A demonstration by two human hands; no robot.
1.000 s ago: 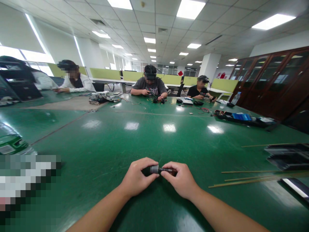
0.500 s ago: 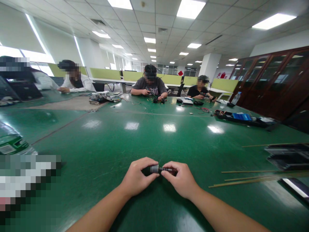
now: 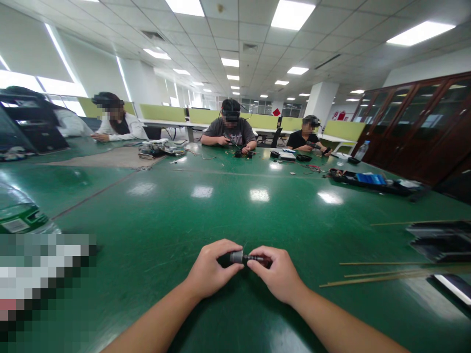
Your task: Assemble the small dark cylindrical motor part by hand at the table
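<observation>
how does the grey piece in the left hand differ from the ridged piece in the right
The grey piece is a wide cylinder; the ridged piece is much thinner. The grey piece looks smooth and pale, while the ridged piece is dark, with rings along it. Both lie roughly level, end towards end, one in the left hand, the other in the right hand.

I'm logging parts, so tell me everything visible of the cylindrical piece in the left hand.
The cylindrical piece has a grey band with a paler rim at its right end; a darker part to the left is mostly hidden. Metal or plastic, I cannot tell. It lies sideways over the green table, pinched by the left hand, its rim facing the ringed shaft in the right hand.
</observation>
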